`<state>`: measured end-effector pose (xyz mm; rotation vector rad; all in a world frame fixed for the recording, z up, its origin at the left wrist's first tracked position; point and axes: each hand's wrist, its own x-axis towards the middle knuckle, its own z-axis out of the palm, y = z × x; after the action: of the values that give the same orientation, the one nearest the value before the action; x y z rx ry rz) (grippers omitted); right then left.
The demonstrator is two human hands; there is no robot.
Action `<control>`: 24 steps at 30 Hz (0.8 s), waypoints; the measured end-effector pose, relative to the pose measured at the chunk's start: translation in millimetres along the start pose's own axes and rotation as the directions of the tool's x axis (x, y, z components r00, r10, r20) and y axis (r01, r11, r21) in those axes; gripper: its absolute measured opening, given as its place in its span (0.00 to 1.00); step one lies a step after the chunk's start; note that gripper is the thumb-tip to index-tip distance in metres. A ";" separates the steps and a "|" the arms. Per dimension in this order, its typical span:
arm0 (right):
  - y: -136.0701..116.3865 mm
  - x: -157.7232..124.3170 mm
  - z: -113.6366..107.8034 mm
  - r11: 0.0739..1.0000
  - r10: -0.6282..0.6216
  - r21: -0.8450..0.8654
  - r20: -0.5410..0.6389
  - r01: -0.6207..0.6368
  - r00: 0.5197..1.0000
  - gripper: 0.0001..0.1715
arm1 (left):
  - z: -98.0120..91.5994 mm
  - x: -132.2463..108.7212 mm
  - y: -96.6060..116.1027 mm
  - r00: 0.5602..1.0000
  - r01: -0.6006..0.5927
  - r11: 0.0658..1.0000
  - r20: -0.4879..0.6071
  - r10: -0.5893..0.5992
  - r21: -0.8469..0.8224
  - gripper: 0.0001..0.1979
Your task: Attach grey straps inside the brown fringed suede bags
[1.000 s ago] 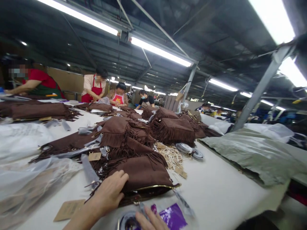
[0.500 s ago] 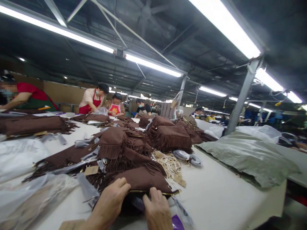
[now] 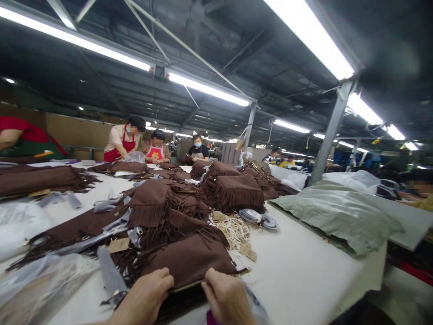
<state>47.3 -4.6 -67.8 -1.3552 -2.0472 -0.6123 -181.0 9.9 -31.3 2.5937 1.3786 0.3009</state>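
The left hand (image 3: pixel 144 293) and right hand (image 3: pixel 226 298) grasp the metal-trimmed opening of a brown fringed bag (image 3: pixel 189 261). It lies on a white table (image 3: pixel 304 257) near other fringed bags (image 3: pixel 237 193).

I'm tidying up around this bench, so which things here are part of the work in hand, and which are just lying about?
Part of the work: left hand; right hand; brown suede fringed bag, which both hands hold at its metal-trimmed edge.

Lying about: other fringed bags; bundle of cream cords; grey coils; grey-green plastic sack.
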 end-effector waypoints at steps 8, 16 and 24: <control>100.0 -5.5 -65.5 0.976 0.049 0.150 0.562 -0.160 0.826 0.23 | -32.3 -8.3 18.9 0.995 0.057 0.998 0.080 -0.057 0.007 0.10; 76.1 21.9 -81.5 0.862 0.052 0.365 0.627 -0.352 0.777 0.16 | -37.5 15.7 144.0 0.992 0.110 0.976 -0.043 -0.120 -0.186 0.19; 73.9 11.6 -79.1 0.906 -0.076 0.397 0.488 -0.144 0.870 0.14 | -12.4 27.4 160.7 0.932 0.358 0.904 0.031 -0.361 -0.234 0.17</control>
<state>130.4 -22.1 0.2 -1.3665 -2.3582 0.2357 -41.7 -54.8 24.8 2.0993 1.6755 0.3956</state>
